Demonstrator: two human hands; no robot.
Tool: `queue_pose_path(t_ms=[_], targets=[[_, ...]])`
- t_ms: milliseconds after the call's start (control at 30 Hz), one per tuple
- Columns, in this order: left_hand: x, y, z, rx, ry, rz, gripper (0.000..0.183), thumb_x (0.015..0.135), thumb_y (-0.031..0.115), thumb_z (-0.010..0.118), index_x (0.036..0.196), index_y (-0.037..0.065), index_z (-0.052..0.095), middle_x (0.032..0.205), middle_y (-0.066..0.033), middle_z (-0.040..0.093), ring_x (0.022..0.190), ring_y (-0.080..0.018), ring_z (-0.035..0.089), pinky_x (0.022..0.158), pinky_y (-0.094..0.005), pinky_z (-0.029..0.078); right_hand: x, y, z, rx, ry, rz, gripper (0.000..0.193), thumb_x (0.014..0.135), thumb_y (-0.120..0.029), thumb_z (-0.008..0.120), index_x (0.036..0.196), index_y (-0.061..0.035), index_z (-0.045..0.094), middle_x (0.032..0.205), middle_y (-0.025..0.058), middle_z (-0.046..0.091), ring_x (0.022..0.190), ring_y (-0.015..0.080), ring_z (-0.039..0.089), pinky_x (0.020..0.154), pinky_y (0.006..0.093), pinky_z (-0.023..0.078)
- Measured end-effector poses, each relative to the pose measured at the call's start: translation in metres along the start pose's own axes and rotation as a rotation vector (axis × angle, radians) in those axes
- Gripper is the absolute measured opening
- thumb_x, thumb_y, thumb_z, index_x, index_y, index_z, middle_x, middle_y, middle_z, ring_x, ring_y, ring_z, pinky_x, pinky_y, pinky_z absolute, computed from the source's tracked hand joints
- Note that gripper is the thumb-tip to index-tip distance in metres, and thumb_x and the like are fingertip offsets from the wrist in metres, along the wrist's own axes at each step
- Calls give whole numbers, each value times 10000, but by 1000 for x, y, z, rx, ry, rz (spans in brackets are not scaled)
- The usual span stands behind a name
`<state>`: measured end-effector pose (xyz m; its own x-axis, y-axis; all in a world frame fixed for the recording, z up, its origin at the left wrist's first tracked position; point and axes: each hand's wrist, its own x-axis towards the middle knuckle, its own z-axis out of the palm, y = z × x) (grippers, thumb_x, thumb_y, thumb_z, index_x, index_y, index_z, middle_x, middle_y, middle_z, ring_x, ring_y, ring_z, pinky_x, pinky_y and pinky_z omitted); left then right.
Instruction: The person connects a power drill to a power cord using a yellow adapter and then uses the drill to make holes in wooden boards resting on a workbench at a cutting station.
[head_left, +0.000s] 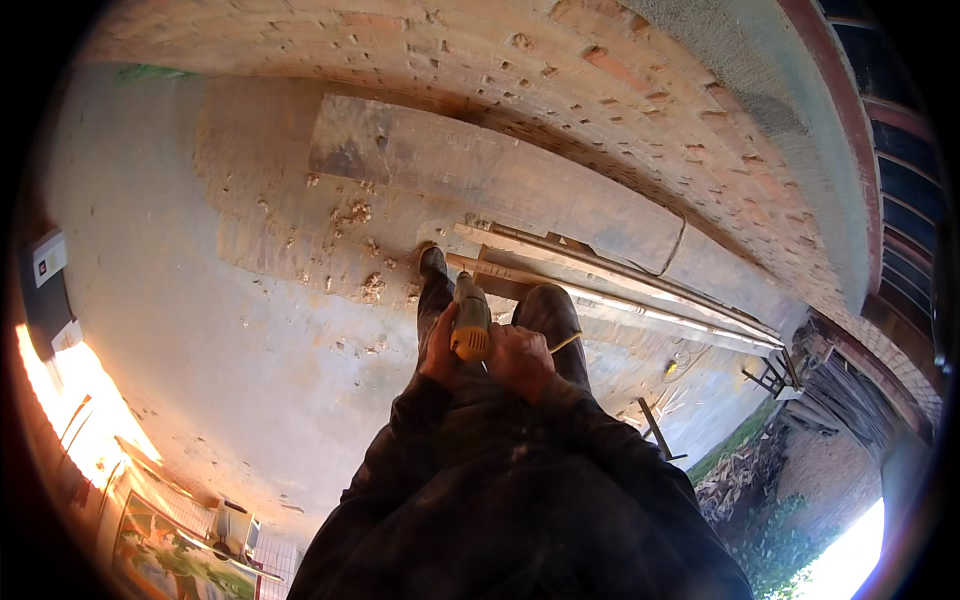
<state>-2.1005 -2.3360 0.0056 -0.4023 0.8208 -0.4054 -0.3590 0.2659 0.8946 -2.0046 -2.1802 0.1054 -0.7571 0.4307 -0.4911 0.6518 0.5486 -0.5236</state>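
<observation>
A power drill (471, 318) with a grey front and a yellow-orange rear points away from me, low in front of my body. My left hand (440, 352) is closed against the drill's left side. Just right of its rear end, my right hand (522, 360) is closed too; its grip is hidden, and a thin yellow strip (565, 342) sticks out beside it. Beyond the drill's tip lies the near end of a long narrow timber (500, 270), which runs off to the right past my knee. Whether the tip touches the wood I cannot tell.
A wide plank (430, 150) lies along the brick wall (640, 80). More long timbers (640, 278) run to the right. Wood shavings (373, 287) litter the concrete floor. A small black stand (768, 378) is at far right, a colourful picture panel (175, 555) at lower left.
</observation>
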Motion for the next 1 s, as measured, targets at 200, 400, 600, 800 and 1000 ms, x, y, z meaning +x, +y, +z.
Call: queue_pose_path(t_ms=[200,400,600,800,1000], targets=[[-6,-25,-28,-175,13,-130,939,833,10,790,1587,29,230,1440,-216,480,1293,-328,568,1071,-439,499,3,-34,-12,11,-47,51,209,873,-194,607,948,-2,647,858,217,708,816,394,715,742,516,563],[7,44,-13,-418,-172,-18,723,961,196,687,1539,1,299,1421,-200,532,1271,-306,591,1057,-431,513,3,-27,-5,-1,-76,148,274,865,-283,648,935,-18,665,860,216,712,846,391,720,753,523,558],[30,21,-20,-1237,-26,-824,590,1063,528,458,1362,33,571,1256,-139,676,1142,-267,672,1009,-417,548,9,-18,4,-84,-114,74,272,856,-270,653,952,-15,648,861,206,714,833,386,720,730,515,560],[43,26,-5,-1211,79,-824,556,1052,552,464,1262,64,632,1144,-112,706,1049,-247,697,951,-399,569,13,-11,-6,-36,-158,42,243,843,-191,625,977,11,600,845,216,694,800,380,716,711,497,569],[44,22,1,-1131,206,-837,545,1039,565,480,1213,77,648,1070,-93,717,989,-236,702,900,-385,580,14,-4,-9,18,-106,14,187,827,-177,643,942,-41,584,809,158,679,745,352,692,665,503,557]])
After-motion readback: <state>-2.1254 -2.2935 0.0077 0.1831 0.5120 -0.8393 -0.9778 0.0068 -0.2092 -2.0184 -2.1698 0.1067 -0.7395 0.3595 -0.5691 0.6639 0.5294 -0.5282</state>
